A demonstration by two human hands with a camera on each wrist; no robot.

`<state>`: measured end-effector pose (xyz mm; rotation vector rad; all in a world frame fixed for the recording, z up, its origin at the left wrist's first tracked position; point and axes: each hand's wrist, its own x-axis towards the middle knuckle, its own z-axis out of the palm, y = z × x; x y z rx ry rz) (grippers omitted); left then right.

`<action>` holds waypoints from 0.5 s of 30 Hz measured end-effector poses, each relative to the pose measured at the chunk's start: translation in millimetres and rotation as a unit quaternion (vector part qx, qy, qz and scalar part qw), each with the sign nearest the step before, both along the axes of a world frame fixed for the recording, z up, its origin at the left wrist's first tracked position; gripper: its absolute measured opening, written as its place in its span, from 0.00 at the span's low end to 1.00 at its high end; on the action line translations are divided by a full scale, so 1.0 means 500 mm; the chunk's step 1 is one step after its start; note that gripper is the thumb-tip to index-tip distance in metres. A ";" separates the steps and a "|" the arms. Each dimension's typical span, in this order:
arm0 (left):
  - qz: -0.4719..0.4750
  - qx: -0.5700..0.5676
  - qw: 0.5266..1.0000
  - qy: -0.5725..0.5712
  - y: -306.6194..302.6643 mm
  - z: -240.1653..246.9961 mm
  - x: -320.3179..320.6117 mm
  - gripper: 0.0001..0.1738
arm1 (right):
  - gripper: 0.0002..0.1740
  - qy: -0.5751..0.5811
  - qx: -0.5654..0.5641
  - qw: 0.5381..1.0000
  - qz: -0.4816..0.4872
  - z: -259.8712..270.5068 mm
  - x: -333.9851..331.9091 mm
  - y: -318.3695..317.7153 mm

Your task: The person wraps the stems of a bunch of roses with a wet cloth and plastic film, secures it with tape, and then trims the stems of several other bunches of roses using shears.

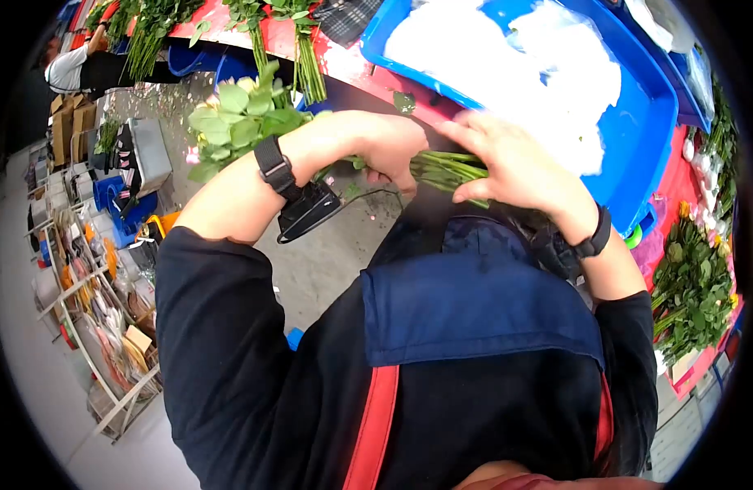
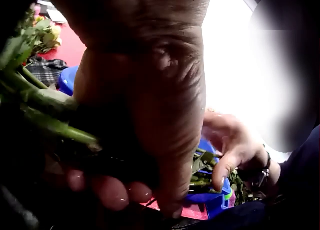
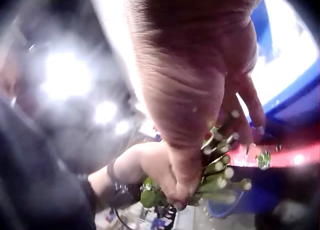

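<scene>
A bunch of leafy flowers (image 1: pixel 233 122), with a little pink showing, lies crosswise in front of the body, heads to the left. My left hand (image 1: pixel 391 153) curls round its green stems. On the right, the stem ends (image 1: pixel 442 170) stick out between my two hands. My right hand (image 1: pixel 519 163) is at these ends, its thumb apart from its nearly straight fingers and the stems between them. In the right wrist view, the cut ends (image 3: pixel 220 172) show as a cluster beside the right thumb. Left fingertips (image 2: pixel 111 192) appear dark and curled in the left wrist view.
A large blue tray (image 1: pixel 658 155) holding bright white material stands on the red-covered table (image 1: pixel 385 82). More stem bunches (image 1: pixel 309 69) hang over the table edge. Leafy flowers (image 1: pixel 691 282) lie at right. A loaded rack (image 1: pixel 91 327) stands left; another person (image 1: pixel 70 72) is far left.
</scene>
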<state>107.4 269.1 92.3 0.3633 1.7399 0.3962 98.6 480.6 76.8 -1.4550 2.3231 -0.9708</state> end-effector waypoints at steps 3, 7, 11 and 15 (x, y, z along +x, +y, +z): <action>0.123 0.063 0.989 -0.052 0.012 -0.044 0.015 0.14 | 0.24 0.097 -0.008 0.992 0.082 0.057 0.018 0.008; 0.216 0.150 0.962 -0.074 0.029 -0.083 0.042 0.08 | 0.02 0.206 0.038 0.977 0.044 0.031 0.046 -0.002; 0.242 0.201 0.949 0.037 0.021 -0.129 0.069 0.09 | 0.06 0.255 0.099 0.961 0.049 0.013 0.051 -0.012; 0.280 0.135 0.942 0.126 0.016 -0.119 0.090 0.07 | 0.08 0.301 0.098 0.945 0.080 0.012 0.050 -0.031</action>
